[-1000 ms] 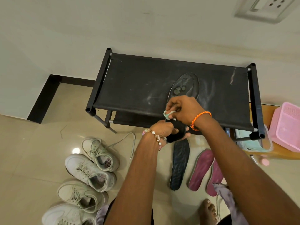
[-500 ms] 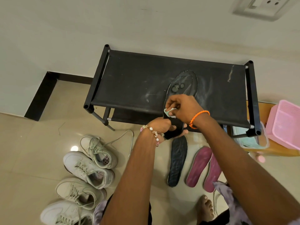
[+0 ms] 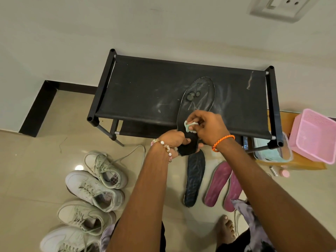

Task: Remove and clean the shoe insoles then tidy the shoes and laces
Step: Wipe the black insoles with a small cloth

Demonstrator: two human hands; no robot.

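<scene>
Wiping continues: right hand (image 3: 209,127) pinches a crumpled pale-green wipe (image 3: 189,126), now nearer the heel than a second ago | left hand (image 3: 175,141) fingers grip the black insole (image 3: 197,100) heel; flat toe rests on dusty fabric shoe rack (image 3: 145,91) | cleaning underway; dark ribbed insole (image 3: 194,177) and pink insoles (image 3: 219,184) on floor.

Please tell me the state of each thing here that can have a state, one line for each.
Black insole: on rack, heel gripped by left hand.
Wipe: pinched by right hand, pressed on insole.
Second black insole: flat on floor.
Pink insoles: on floor, side by side.
Sneakers: insoles out, one lace loose.
</scene>
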